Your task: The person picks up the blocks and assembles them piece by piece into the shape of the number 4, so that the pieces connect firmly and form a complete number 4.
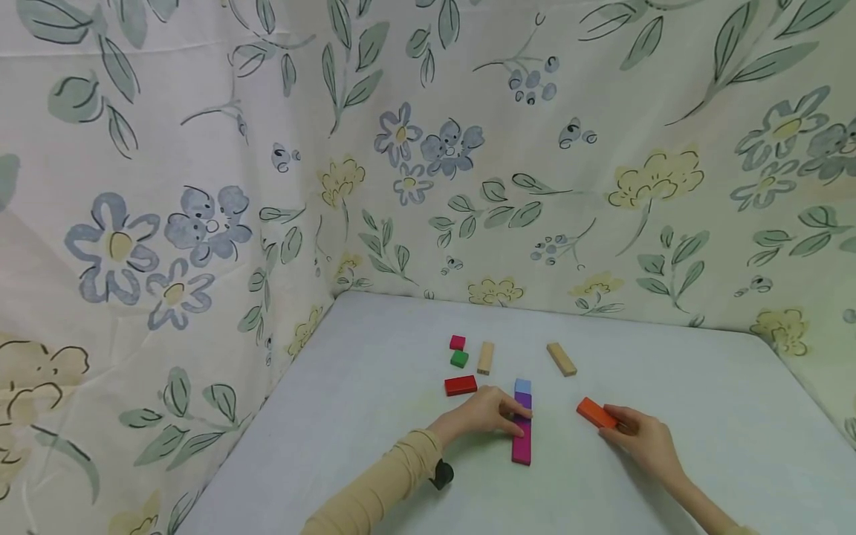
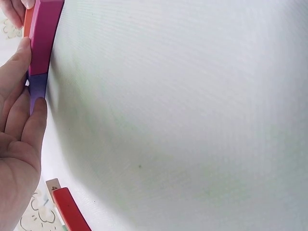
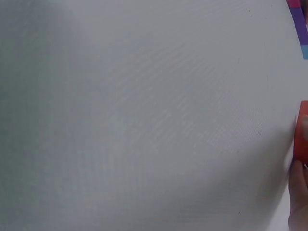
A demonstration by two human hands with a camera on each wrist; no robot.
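Observation:
A light blue block point(image 1: 523, 386), a purple block point(image 1: 524, 400) and a magenta block point(image 1: 521, 449) form one straight row on the white table. My left hand point(image 1: 483, 411) reaches in from the left side and pinches the row where purple meets magenta. In the left wrist view, a fingertip lies against the purple block point(image 2: 38, 86) and another digit touches the magenta block point(image 2: 44, 38). To the right of the row, my right hand point(image 1: 643, 440) grips an orange block point(image 1: 592, 411) by its near end, thumb and fingers on opposite sides; the block lies at a slant.
Left of the row are a red block point(image 1: 461, 386), a green block point(image 1: 459, 359), a small crimson block point(image 1: 458, 342) and a wooden block point(image 1: 486, 357). Another wooden block point(image 1: 561, 359) lies farther back. A dark object point(image 1: 442, 474) shows by the left sleeve. Floral cloth point(image 1: 428, 148) hangs behind the table.

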